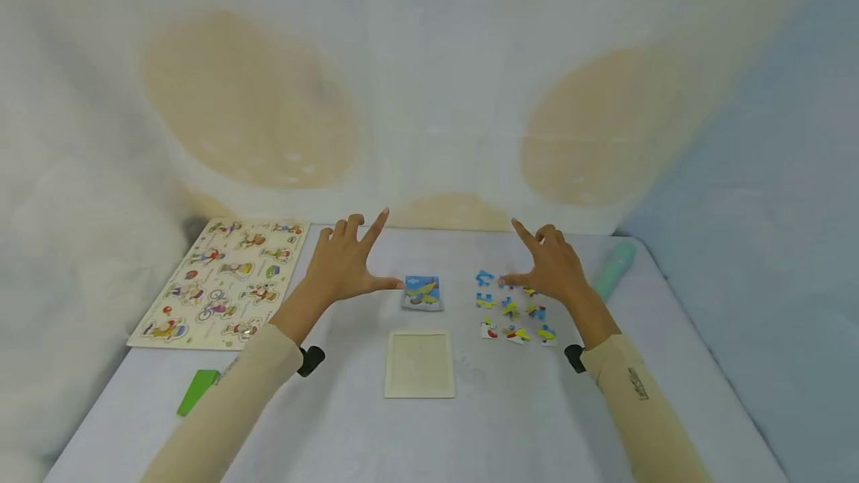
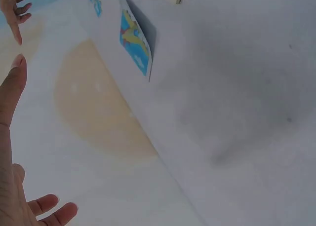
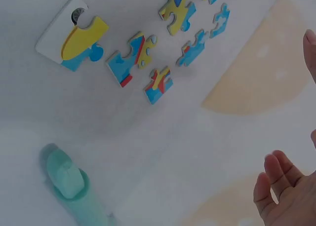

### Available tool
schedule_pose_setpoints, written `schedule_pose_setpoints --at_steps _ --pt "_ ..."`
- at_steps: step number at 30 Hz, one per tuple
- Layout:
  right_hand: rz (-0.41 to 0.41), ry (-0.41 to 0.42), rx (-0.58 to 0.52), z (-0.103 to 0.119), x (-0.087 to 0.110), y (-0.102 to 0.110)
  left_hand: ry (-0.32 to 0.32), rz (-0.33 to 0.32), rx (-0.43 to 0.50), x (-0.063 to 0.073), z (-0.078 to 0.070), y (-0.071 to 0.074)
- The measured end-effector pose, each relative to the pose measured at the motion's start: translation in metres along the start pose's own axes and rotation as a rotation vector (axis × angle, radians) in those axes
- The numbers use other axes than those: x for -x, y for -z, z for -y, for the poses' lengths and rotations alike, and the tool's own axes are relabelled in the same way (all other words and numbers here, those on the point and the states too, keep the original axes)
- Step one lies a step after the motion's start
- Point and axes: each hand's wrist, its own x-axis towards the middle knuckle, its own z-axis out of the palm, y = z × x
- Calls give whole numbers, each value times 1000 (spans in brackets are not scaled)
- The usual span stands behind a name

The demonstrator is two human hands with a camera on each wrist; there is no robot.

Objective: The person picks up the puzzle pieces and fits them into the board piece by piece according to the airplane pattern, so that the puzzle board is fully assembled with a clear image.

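My left hand (image 1: 345, 263) is held up over the table with thumb and index finger spread wide, holding nothing. Its thumb points toward a small picture card (image 1: 422, 294) showing a yellow plane on blue. My right hand (image 1: 552, 267) mirrors it, raised above several loose jigsaw pieces (image 1: 510, 308), and partly hides some of them in the head view. Those pieces, blue, yellow, red and white, lie apart from one another in the right wrist view. In front of the card lies a square cream puzzle tray (image 1: 419, 365) with a raised rim.
At the back left lies a large illustrated board (image 1: 221, 282) with cartoon figures. A green wedge-shaped block (image 1: 197, 392) sits near the left sleeve. Behind the right forearm is a mint-green cylindrical object (image 1: 614, 270). Draped fabric (image 1: 429, 95) rises behind the table.
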Motion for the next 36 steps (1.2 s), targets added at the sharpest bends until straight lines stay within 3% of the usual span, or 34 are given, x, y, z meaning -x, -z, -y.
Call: schedule_pose_setpoints --at_steps 9,17,31,36 --pt "66 -34 -38 1 9 -9 -7 -23 1 19 0 -12" --pt "88 -64 -85 -2 21 -19 -29 -53 31 46 -9 -27" --pt "91 -56 -164 -9 42 -33 -76 50 134 101 -42 -55" --pt "109 -57 -192 -10 43 -40 -73 180 157 115 -47 -58"
